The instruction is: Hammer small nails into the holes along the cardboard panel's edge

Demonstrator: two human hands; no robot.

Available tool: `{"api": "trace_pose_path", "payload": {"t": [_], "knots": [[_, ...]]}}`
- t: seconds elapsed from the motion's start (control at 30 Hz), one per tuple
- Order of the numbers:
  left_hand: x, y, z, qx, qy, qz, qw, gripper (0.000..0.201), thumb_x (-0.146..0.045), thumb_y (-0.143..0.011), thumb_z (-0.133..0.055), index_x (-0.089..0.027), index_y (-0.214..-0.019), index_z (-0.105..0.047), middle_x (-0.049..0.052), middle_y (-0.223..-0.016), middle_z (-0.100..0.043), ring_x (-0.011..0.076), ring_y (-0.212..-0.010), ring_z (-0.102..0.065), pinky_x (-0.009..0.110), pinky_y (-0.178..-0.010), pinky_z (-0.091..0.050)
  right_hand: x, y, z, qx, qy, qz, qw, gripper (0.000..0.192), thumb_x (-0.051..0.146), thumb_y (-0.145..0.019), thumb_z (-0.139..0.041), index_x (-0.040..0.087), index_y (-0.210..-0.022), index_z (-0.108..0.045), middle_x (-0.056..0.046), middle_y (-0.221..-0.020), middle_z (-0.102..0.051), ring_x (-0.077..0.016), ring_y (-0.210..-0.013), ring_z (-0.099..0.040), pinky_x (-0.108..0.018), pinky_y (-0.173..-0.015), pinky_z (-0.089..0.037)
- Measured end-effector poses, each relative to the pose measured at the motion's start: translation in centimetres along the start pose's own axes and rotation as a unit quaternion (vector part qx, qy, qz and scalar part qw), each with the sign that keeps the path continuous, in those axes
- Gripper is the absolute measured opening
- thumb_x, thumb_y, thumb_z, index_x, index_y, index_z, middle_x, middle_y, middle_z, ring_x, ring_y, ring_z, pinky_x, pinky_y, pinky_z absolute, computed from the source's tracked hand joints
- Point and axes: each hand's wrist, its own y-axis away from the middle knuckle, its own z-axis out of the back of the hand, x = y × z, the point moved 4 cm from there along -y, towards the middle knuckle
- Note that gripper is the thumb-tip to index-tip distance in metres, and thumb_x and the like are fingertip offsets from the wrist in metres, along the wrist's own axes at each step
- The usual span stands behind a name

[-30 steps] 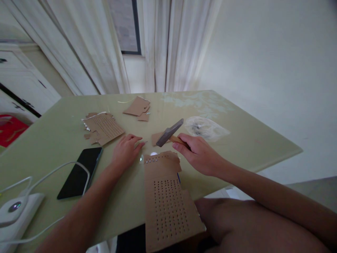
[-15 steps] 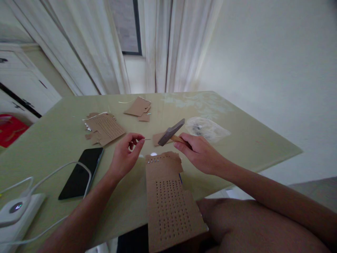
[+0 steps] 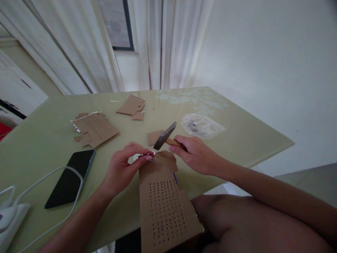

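My right hand (image 3: 198, 154) is wrapped round the wooden handle of a hammer (image 3: 164, 136). Its dark metal head hangs above and just beyond the far end of a perforated cardboard piece (image 3: 151, 175). This cardboard lies in front of me with rows of small holes and overhangs the table's near edge. At its far left corner, my left hand (image 3: 121, 170) pinches thumb and forefinger together over the row of holes there. The thin nail in that pinch is mostly hidden by the fingertips.
On the table (image 3: 126, 211), a black phone (image 3: 70, 179) lies at left beside a white power strip (image 3: 13, 219) and cable. Torn cardboard pieces (image 3: 96, 130) (image 3: 131, 104) lie farther back. A small cardboard scrap (image 3: 152, 137) sits behind the hammer, and a clear plastic bag (image 3: 202, 125) is at right.
My left hand has come down and right with the nail, from above the table to the cardboard's far end. The hammer stays raised in my right hand. The view has shifted slightly.
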Motion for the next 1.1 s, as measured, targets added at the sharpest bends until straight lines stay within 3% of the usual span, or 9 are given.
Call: {"api": "trace_pose_path", "payload": {"t": [0.23,0.5,0.7,0.93,1.1], "knots": [[0.1,0.1,-0.4,0.007,-0.022,0.002,1.0,0.015,-0.022,-0.098,-0.079,-0.033,-0.102,-0.089,-0.002,-0.092,-0.084,0.0149,-0.084,-0.073,0.025,-0.075,-0.055,0.0,0.0,-0.1,0.011,0.009,-0.008,1.0,0.035,0.033,-0.111,-0.062,0.022,-0.08,-0.05,0.005,-0.067,-0.05,-0.0145,-0.065,-0.05,-0.031,-0.066,-0.027],[-0.1,0.1,-0.3,0.008,-0.045,-0.002,0.999,0.012,-0.024,-0.099,-0.077,-0.029,-0.099,-0.088,0.001,-0.091,-0.083,0.0176,-0.085,-0.074,0.028,-0.076,-0.056,0.0,-0.1,-0.7,0.054,0.034,-0.005,0.998,0.03,0.038,-0.114,-0.06,0.02,-0.09,-0.063,0.0,-0.076,-0.063,-0.0171,-0.073,-0.057,-0.031,-0.067,-0.029],[-0.1,-0.1,-0.4,0.004,-0.044,-0.01,0.999,0.013,-0.023,-0.099,-0.077,-0.03,-0.099,-0.087,-0.002,-0.091,-0.083,0.016,-0.084,-0.074,0.026,-0.075,-0.055,0.3,-0.2,-0.4,0.055,0.047,-0.002,0.997,0.03,0.037,-0.114,-0.059,0.019,-0.09,-0.064,-0.002,-0.08,-0.067,-0.0184,-0.075,-0.059,-0.031,-0.068,-0.029],[-0.2,0.0,-0.6,0.016,-0.06,-0.03,0.998,0.013,-0.022,-0.099,-0.078,-0.031,-0.103,-0.087,-0.002,-0.093,-0.084,0.0167,-0.087,-0.073,0.027,-0.077,-0.056,3.8,0.5,3.4,-0.043,0.043,0.049,0.997,0.037,0.037,-0.117,-0.054,0.02,-0.085,-0.061,0.004,-0.068,-0.053,-0.0145,-0.065,-0.05,-0.031,-0.067,-0.027],[-0.3,0.1,-0.8,0.028,-0.082,-0.052,0.995,0.012,-0.024,-0.1,-0.077,-0.03,-0.102,-0.087,0.001,-0.1,-0.087,0.0208,-0.092,-0.074,0.031,-0.079,-0.057,5.5,1.2,3.2,0.021,0.112,0.085,0.99,0.034,0.04,-0.117,-0.055,0.02,-0.093,-0.069,-0.001,-0.077,-0.067,-0.0172,-0.069,-0.054,-0.034,-0.067,-0.025]]}}
